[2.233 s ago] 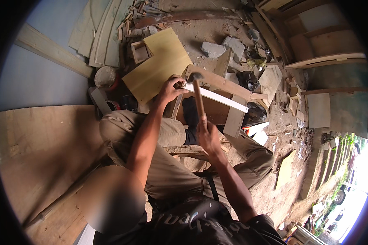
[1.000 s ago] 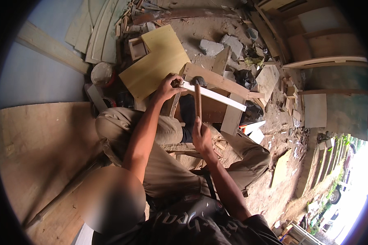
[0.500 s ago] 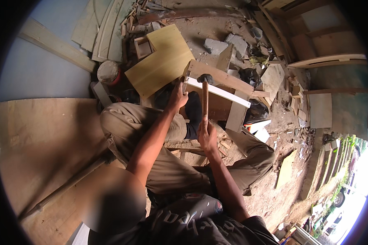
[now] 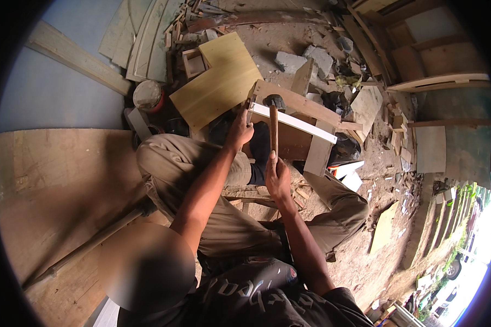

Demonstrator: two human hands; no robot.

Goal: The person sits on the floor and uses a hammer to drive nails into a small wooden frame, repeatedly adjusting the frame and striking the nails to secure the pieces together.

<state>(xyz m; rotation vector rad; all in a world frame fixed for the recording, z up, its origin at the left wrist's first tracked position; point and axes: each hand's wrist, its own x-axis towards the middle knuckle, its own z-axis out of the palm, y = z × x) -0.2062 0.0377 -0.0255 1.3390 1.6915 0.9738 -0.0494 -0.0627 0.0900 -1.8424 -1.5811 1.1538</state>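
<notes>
In my right hand (image 4: 279, 178) is a hammer (image 4: 274, 131), my fingers closed round the lower part of its wooden handle. The hammer's dark head lies over the white strip (image 4: 294, 122) along the edge of a wooden box frame (image 4: 297, 102); whether it touches the strip I cannot tell. My left hand (image 4: 239, 131) is closed on the frame's left corner, next to the strip's end. The frame stands beyond my bent legs, tilted, with a board (image 4: 318, 155) at its right side.
An L-shaped yellowish plywood panel (image 4: 223, 76) lies left of the frame, by a small wooden box (image 4: 194, 62) and a lidded bucket (image 4: 148, 96). Concrete blocks (image 4: 290, 62) and wood scraps litter the dirt floor. A large plywood sheet (image 4: 60, 180) stands at my left.
The view has shifted very slightly, with the scene sitting a little further right. Both hands, the hammer and the frame keep almost the same places relative to each other.
</notes>
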